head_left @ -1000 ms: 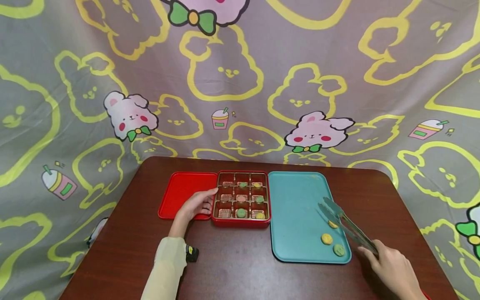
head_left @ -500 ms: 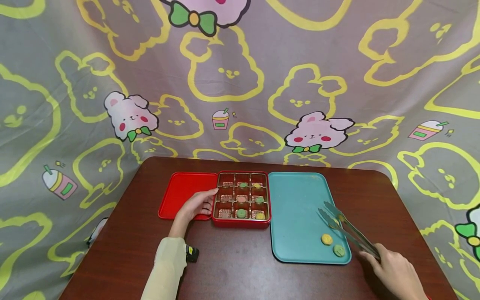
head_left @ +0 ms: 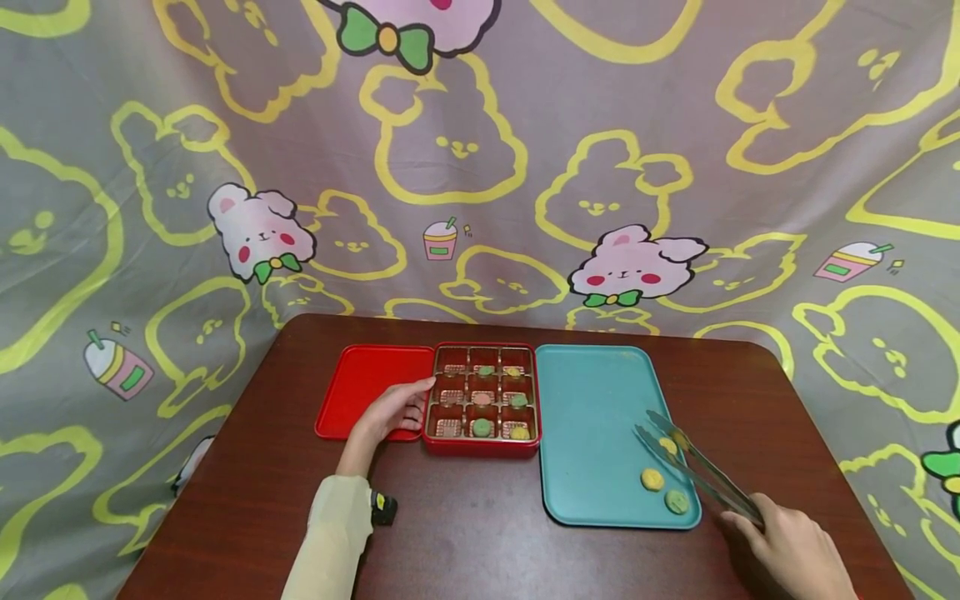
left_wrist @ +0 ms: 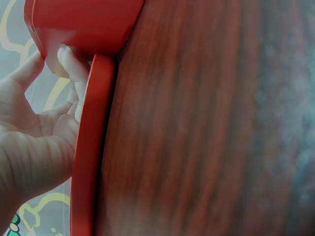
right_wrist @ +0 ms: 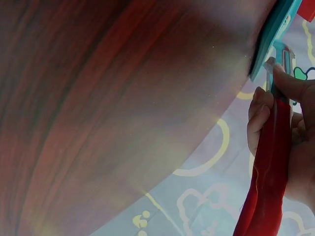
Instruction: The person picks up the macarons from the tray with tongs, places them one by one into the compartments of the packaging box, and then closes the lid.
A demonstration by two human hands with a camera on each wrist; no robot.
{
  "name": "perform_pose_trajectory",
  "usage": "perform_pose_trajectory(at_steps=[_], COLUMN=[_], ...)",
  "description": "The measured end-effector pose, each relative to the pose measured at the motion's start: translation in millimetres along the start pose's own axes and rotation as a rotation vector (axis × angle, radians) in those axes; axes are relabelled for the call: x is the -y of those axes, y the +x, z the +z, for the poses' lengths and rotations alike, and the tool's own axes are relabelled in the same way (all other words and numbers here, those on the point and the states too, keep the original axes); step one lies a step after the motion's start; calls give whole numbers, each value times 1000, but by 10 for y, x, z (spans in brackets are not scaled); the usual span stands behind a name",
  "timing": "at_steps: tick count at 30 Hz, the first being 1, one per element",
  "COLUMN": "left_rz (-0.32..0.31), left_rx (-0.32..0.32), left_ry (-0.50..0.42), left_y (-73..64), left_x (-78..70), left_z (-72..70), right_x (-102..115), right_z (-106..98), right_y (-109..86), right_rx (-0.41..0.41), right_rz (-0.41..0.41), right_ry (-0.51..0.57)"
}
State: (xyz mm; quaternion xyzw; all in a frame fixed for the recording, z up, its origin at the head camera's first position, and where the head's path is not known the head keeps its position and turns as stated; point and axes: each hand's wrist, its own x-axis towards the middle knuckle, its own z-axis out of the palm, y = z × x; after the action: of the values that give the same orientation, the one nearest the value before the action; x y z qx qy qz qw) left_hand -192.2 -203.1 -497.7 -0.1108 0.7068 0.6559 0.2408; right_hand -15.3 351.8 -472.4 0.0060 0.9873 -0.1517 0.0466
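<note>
My right hand [head_left: 798,546] grips metal tongs [head_left: 712,479]; in the right wrist view a red length [right_wrist: 270,162] runs down through the fingers below them. The tongs' arms stand apart over the blue tray [head_left: 592,400], with a yellow cookie [head_left: 667,447] between their tips. Nearer the front edge lie another yellow cookie [head_left: 652,480] and a green one [head_left: 677,502]. My left hand [head_left: 393,408] touches the left side of a red box [head_left: 482,450], fingertips against its wall [left_wrist: 83,29] in the left wrist view. Green, yellow and pink cookies sit in several of its compartments.
A flat red lid or tray [head_left: 371,379] lies left of the box, partly under my left hand. The blue tray adjoins the box on the right. All stand on a dark wooden table [head_left: 480,533], with a patterned cloth [head_left: 495,175] hanging behind it.
The tongs have moved slightly down and toward the front of the tray, and their tips now flank the far yellow cookie. The left hand and the box have stayed put.
</note>
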Motion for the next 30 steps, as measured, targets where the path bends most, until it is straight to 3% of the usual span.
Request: perform_pose_trajectory(at_steps=[14, 30], left_rz=[0, 7], left_rx=[6, 17], left_ry=[3, 2], left_y=[-6, 0], left_x=[-19, -9], left_z=[3, -4], right_x=[41, 11], right_z=[-25, -2], right_y=[-2, -70], right_rx=[48, -1], right_rz=[2, -28], right_ry=[-13, -19])
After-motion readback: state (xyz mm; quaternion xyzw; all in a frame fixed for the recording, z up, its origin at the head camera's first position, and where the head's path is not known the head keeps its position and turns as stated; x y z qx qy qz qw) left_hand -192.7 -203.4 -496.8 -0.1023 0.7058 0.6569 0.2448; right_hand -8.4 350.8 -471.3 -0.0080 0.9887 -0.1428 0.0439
